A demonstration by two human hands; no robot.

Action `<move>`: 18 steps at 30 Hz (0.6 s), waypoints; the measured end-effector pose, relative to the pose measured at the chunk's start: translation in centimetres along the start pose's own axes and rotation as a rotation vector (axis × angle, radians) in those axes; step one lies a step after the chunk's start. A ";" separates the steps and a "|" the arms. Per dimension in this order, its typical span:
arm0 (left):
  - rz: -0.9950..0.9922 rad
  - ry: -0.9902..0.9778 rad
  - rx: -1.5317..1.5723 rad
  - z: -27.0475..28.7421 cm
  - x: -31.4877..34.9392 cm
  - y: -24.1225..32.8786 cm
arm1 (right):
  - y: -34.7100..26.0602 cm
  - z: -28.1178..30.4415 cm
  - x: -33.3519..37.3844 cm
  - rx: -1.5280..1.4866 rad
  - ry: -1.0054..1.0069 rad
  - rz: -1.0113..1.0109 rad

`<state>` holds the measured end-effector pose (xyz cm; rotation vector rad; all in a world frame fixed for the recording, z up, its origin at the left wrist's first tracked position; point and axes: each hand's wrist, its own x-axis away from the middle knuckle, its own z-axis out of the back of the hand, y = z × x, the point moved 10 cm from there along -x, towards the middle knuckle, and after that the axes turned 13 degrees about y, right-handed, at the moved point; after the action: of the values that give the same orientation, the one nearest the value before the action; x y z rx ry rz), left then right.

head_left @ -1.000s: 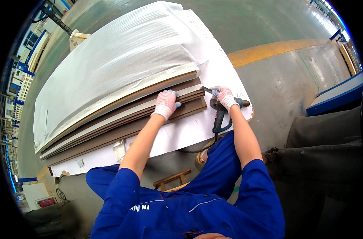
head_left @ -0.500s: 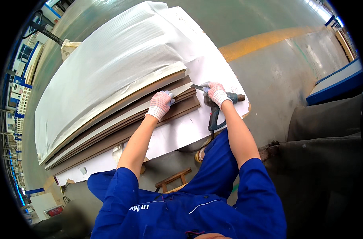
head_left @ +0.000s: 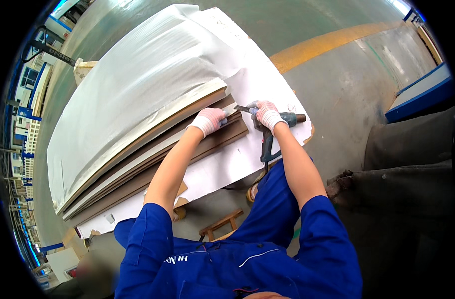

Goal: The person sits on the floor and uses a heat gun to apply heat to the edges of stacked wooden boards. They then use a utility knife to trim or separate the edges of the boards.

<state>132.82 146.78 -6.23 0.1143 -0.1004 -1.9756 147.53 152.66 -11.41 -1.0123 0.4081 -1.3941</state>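
Note:
Both my hands wear pale striped work gloves. My left hand (head_left: 210, 121) is closed around the right end of a long strip (head_left: 172, 137) with a pale top face, in a stack of brown strips (head_left: 232, 132). In my right hand (head_left: 266, 112) is a flat-bladed scraper (head_left: 242, 108), its fingers wrapped round the handle. The blade points left and its tip is at the strip's end; whether it touches is too small to tell. A heat gun (head_left: 268, 145) lies just beside and below my right hand, its nozzle facing right.
White sheeting (head_left: 132, 84) covers a larger pile on the far side of the white board tabletop (head_left: 267, 74). A small wooden stool (head_left: 221, 225) stands on the floor between my legs. Dark covered bulk (head_left: 402, 184) is at the right, with a blue-edged panel (head_left: 419, 94) beyond.
My left hand has shifted slightly right and farther along the strip, its fingers now wrapped over the end. My right hand and the scraper have moved slightly left in the picture.

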 end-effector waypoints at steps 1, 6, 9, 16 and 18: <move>-0.023 0.011 -0.014 -0.1 -0.1 0.6 | 0.5 -0.2 -0.3 -0.025 -0.003 -0.005; -0.082 0.117 -0.040 0.0 0.4 0.9 | 1.6 -1.9 -0.7 -0.034 -0.029 0.012; -0.077 0.123 -0.033 0.3 0.3 1.2 | 2.8 -2.4 -1.7 0.032 -0.043 0.022; 0.135 0.187 -0.037 1.4 1.3 -0.2 | 1.8 -2.4 -0.5 0.073 -0.104 -0.038; 0.145 0.213 -0.067 1.9 1.0 0.4 | 2.2 -1.9 -0.8 0.155 -0.070 -0.017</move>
<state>132.52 145.79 -4.33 0.2658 0.0943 -1.8088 147.26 152.47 -14.46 -0.9360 0.2369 -1.3792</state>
